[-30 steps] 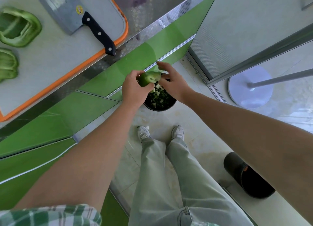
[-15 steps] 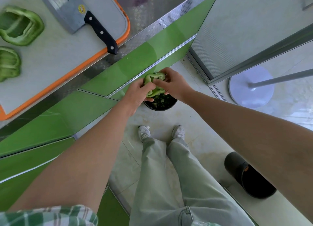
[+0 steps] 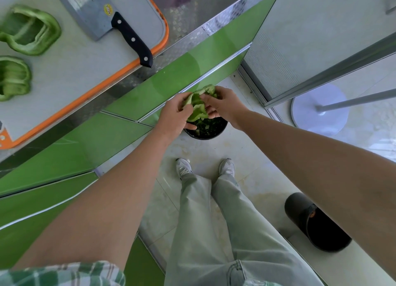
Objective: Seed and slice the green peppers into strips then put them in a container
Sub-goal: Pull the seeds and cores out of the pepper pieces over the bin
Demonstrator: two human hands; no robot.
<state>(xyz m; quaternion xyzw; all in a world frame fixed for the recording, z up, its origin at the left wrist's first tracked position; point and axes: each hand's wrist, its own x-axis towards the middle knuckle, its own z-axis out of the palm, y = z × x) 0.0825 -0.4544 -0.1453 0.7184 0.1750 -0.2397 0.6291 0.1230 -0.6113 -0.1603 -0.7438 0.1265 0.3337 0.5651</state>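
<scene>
My left hand [image 3: 174, 116] and my right hand [image 3: 225, 105] both grip a green pepper half [image 3: 198, 104], hollow side up, held over a black bin [image 3: 211, 131] on the floor that holds pepper scraps. Two more green pepper halves lie on the orange-rimmed white cutting board [image 3: 70, 66] at the upper left, one [image 3: 30, 30] above the other [image 3: 12, 78]. A cleaver with a black handle [image 3: 111, 17] rests on the board's far right part.
The board sits on a steel counter above green cabinet fronts [image 3: 120, 122]. A second black bin [image 3: 317, 225] stands on the floor at the lower right. A round white stand base [image 3: 319, 109] is at the right. My feet are just below the scrap bin.
The pepper half has been turned and spread wider between both hands, hollow side up, staying over the scrap bin. The view has shifted slightly.
</scene>
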